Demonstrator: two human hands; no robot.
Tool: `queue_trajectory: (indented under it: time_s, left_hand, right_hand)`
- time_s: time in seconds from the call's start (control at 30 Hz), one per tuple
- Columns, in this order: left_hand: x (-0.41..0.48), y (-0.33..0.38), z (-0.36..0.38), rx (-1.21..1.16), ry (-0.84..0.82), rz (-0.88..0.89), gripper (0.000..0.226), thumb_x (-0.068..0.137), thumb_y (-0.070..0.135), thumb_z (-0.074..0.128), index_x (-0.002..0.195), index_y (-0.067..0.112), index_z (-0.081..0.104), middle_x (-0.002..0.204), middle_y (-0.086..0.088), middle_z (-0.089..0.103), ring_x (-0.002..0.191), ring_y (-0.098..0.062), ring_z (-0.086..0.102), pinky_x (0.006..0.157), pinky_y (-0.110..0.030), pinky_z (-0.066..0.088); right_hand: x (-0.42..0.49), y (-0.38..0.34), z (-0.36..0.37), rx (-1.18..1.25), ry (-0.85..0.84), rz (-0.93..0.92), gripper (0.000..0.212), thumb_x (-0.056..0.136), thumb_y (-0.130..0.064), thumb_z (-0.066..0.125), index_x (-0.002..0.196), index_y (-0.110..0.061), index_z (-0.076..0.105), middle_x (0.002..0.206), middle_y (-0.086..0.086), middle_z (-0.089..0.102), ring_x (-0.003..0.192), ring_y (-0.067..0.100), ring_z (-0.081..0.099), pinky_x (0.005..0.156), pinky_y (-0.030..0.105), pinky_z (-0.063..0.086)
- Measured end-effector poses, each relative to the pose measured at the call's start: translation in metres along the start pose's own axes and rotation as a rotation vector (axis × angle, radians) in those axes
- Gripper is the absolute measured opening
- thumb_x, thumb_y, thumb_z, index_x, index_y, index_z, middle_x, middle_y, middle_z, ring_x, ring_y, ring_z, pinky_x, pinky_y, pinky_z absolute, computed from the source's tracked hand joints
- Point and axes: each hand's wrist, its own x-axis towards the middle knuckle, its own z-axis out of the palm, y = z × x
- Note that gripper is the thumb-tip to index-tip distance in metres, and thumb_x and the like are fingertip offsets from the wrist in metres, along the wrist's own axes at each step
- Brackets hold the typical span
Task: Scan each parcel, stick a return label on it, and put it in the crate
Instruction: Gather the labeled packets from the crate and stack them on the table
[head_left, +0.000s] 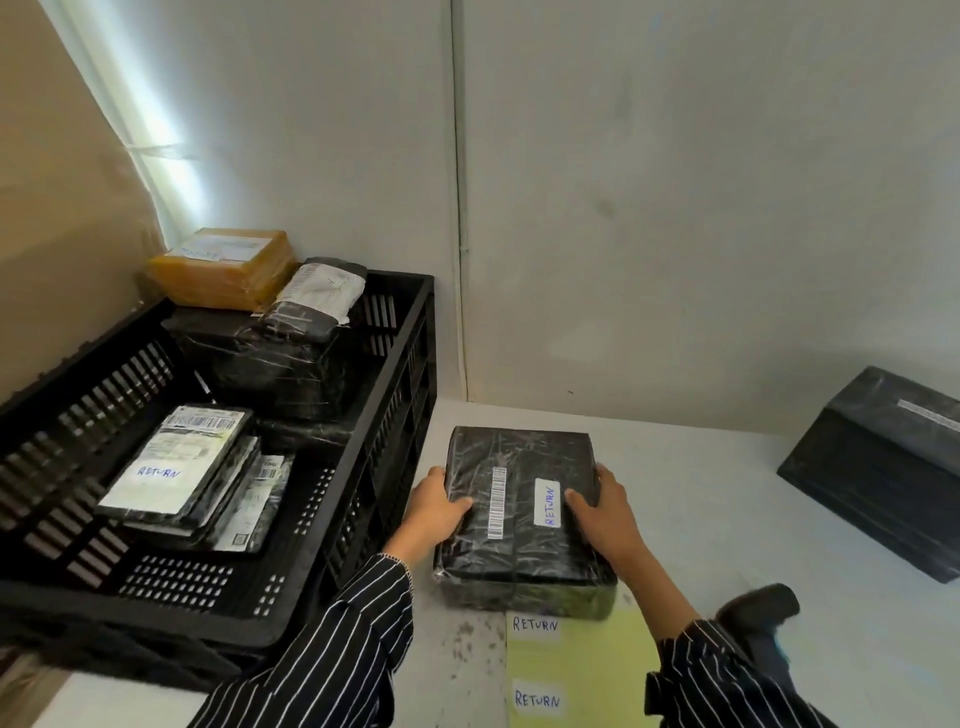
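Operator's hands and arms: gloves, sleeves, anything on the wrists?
No gloves: left hand and right hand are bare, no watch or ring visible. The left sleeve and right sleeve are long, loose, dark with thin white pinstripes, reaching the wrists. The left cuff has a pale stitched edge.

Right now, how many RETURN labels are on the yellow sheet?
2: upper label at the yellow sheet's top left corner, lower label down its left edge. The right sleeve covers part; more may be hidden.
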Motion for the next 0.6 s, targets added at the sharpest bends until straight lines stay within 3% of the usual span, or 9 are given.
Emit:
queue_trajectory:
  time_s: [0.07,0.13,0.23,0.3,0.4,0.5,0.6]
  left_hand:
    - [-0.007,0.010,-0.006,0.053,0.035,0.056,0.053,0.092,0.024,0.059,0.138,0.012,0.038,0.139,-0.009,0.043,0.125,-0.024,0.046,0.097,-0.026,0.038]
    - [-0.018,0.026,-0.019,0.073,0.090,0.178,0.044,0.093,0.025,0.057,0.134,0.015,0.044,0.137,-0.006,0.044,0.125,-0.019,0.045,0.094,-0.020,0.034]
    - [-0.041,0.050,-0.047,0.010,0.183,0.350,0.028,0.091,0.023,0.058,0.118,0.015,0.057,0.123,-0.003,0.053,0.115,-0.014,0.052,0.095,-0.021,0.039]
    - [-0.053,0.056,-0.075,-0.028,0.257,0.412,0.021,0.090,0.022,0.059,0.110,0.017,0.060,0.115,-0.001,0.057,0.107,-0.011,0.056,0.093,-0.026,0.047]
    - [-0.069,0.052,-0.123,0.006,0.343,0.485,0.013,0.090,0.023,0.060,0.102,0.018,0.062,0.102,0.003,0.060,0.094,-0.008,0.058,0.081,-0.020,0.048]
    - [-0.070,0.030,-0.173,0.068,0.432,0.492,0.010,0.089,0.022,0.060,0.097,0.017,0.064,0.096,0.004,0.063,0.089,-0.006,0.059,0.079,-0.020,0.047]
    - [-0.058,-0.005,-0.219,0.129,0.483,0.396,0.012,0.090,0.022,0.060,0.097,0.015,0.065,0.093,0.005,0.064,0.084,-0.005,0.058,0.073,-0.013,0.041]
  right_hand:
    - [-0.004,-0.014,0.004,-0.132,0.046,-0.087,0.055,0.089,-0.035,0.057,0.138,-0.020,0.038,0.135,0.008,0.045,0.126,0.028,0.044,0.105,0.049,0.038]
    - [-0.011,-0.037,0.006,-0.135,0.096,-0.175,0.043,0.093,-0.025,0.055,0.133,-0.013,0.045,0.134,0.009,0.044,0.126,0.026,0.043,0.106,0.042,0.036]
    - [-0.019,-0.076,0.014,0.020,0.124,-0.339,0.019,0.093,-0.016,0.054,0.111,-0.016,0.059,0.117,0.005,0.056,0.109,0.020,0.055,0.094,0.033,0.045]
    - [-0.029,-0.108,0.022,0.103,0.088,-0.410,0.014,0.094,-0.016,0.052,0.105,-0.017,0.060,0.110,0.001,0.059,0.098,0.011,0.056,0.082,0.022,0.046]
    - [-0.045,-0.154,0.040,0.158,0.036,-0.529,0.012,0.095,-0.016,0.050,0.098,-0.019,0.060,0.102,-0.004,0.061,0.090,-0.002,0.054,0.071,0.008,0.041]
    - [-0.055,-0.196,0.069,0.164,-0.014,-0.643,0.011,0.094,-0.015,0.051,0.093,-0.023,0.059,0.094,-0.007,0.062,0.083,-0.008,0.054,0.070,0.002,0.040]
    - [-0.054,-0.234,0.109,0.086,-0.083,-0.715,0.009,0.093,-0.016,0.052,0.094,-0.021,0.059,0.092,-0.009,0.059,0.080,-0.005,0.054,0.068,0.004,0.041]
